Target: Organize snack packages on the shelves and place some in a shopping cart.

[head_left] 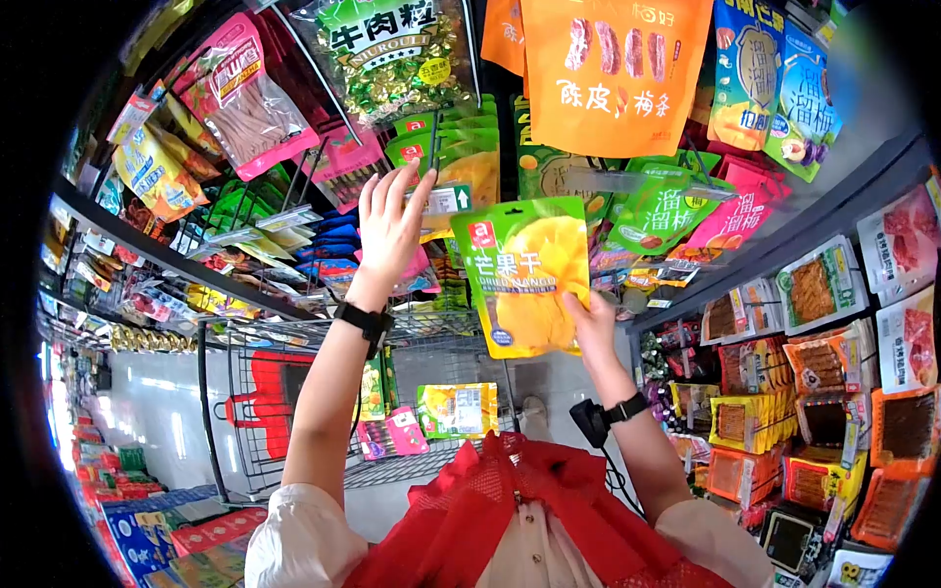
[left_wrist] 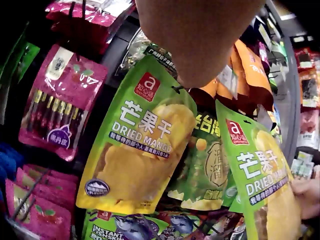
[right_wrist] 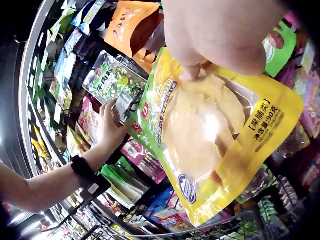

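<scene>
At a crowded snack rack in a shop aisle, a person's right hand (head_left: 593,323) holds a green-and-yellow pouch of dried mango (head_left: 524,274) up in front of the hanging goods. The fingers and thumb pinch the pouch at its lower right edge. It hangs upright and clear of the rack, just below a large orange pouch (head_left: 613,73) and between the person's two raised arms.

The left hand (head_left: 390,230) is lifted to the row of matching mango pouches (head_left: 461,167) that hang on a peg. Its fingers are stretched nearly straight and spread, and the fingertips are at the small price tag (head_left: 449,199) on the end of the peg. Whether the tips touch the tag is not clear. The left wrist view shows the front pouch of that row hanging square on its peg, with a pink pouch of dark fruit sticks (left_wrist: 62,105) to its left.

A clear bag of gold-wrapped sweets (head_left: 387,49) hangs above the left hand. A black band (head_left: 365,319) circles the left wrist. Below the arms stands a wire shopping cart (head_left: 265,412) with several bright packets lying in it. A red mesh garment (head_left: 510,510) covers the person's chest. Boxed and trayed snacks (head_left: 818,284) fill the shelves to the right.
</scene>
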The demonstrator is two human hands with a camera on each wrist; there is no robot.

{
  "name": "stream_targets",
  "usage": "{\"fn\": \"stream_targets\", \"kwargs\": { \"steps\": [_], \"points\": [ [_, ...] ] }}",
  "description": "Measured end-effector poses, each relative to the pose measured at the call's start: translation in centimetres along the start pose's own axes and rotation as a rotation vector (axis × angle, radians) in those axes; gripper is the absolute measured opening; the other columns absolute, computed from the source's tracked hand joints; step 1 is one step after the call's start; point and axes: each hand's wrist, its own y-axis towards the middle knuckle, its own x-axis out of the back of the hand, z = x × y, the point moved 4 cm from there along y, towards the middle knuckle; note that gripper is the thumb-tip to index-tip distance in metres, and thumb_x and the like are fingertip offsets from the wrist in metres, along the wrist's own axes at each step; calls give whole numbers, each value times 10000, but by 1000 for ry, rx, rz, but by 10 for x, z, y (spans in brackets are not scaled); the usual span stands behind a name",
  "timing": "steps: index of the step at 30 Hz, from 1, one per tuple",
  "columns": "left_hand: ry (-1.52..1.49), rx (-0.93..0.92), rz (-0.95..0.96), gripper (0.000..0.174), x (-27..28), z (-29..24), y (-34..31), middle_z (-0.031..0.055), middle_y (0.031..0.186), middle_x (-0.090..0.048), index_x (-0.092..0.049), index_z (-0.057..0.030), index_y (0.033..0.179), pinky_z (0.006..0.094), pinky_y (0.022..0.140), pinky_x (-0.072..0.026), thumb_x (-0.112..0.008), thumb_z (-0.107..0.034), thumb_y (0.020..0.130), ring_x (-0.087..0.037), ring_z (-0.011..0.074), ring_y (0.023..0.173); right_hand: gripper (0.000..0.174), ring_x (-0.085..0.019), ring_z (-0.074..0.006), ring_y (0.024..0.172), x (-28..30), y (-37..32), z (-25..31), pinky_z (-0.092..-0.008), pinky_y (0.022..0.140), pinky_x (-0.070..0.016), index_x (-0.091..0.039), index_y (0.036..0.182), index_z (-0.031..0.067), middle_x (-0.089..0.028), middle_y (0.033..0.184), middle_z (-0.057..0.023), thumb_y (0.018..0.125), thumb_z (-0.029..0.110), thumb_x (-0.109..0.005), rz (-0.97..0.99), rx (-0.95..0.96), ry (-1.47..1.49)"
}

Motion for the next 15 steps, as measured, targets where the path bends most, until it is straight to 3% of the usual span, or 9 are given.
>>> {"fn": "stream_targets", "kwargs": {
  "steps": [2,5,8,9,10,12,13,14,15],
  "points": [
    [26,-37,-10,495,-1,1,8,39,1102,-482,-501,-111,1076,391,876,-338,-621,-51,600,-462,238,994,149,-512,-43,722,-11,5,-3,-202,624,-419,-581,883,-33,-597,830,-4,795,89,-580,23,24,49],
    [-174,-106,131,508,8,-2,26,46,966,-536,-519,-92,1037,347,761,-396,-592,-15,540,-517,233,835,167,-519,-48,723,-25,6,-2,-206,627,-422,-582,905,-32,-600,831,-7,791,91,-584,53,31,116],
    [-413,47,280,484,11,1,36,92,1012,-541,-532,-55,1039,356,739,-442,-580,62,572,-540,291,881,174,-535,-62,695,-37,12,-7,-220,613,-428,-590,899,-34,-613,798,-26,784,97,-589,41,36,165],
    [-505,75,346,478,13,1,44,115,1026,-544,-531,-56,1058,349,745,-454,-575,78,602,-542,298,914,179,-546,-74,681,-41,15,-2,-230,602,-430,-593,881,-33,-619,777,-45,780,114,-593,53,125,59],
    [-548,16,316,361,8,4,52,130,956,-571,-554,-36,1023,311,723,-452,-571,42,671,-563,274,859,186,-558,-85,667,-45,19,4,-239,592,-433,-596,864,-32,-625,756,-64,775,131,-598,65,212,-50],
    [-618,95,393,204,6,14,67,133,869,-589,-592,-21,930,316,666,-453,-571,-44,728,-571,297,778,219,-588,-131,644,-53,27,10,-263,572,-438,-596,843,-22,-627,731,-106,759,180,-608,57,210,-111],
    [-580,130,433,140,9,15,75,150,792,-590,-604,-5,866,314,619,-442,-570,-92,762,-574,301,709,245,-601,-196,623,-57,31,14,-287,549,-438,-600,822,-7,-619,708,-125,744,225,-613,37,250,-144],
    [-577,112,456,140,7,14,77,150,792,-590,-604,-5,866,314,619,-442,-570,-92,762,-574,301,709,245,-601,-196,623,-61,32,17,-287,549,-438,-600,822,-7,-619,708,-125,744,225,-613,21,236,-125],
    [-560,98,454,142,5,15,81,151,782,-587,-601,-2,865,314,605,-440,-575,-93,759,-573,298,694,227,-579,-137,635,-65,34,23,-261,558,-434,-595,824,-22,-622,723,-94,756,193,-612,29,227,-163]
  ]
}}
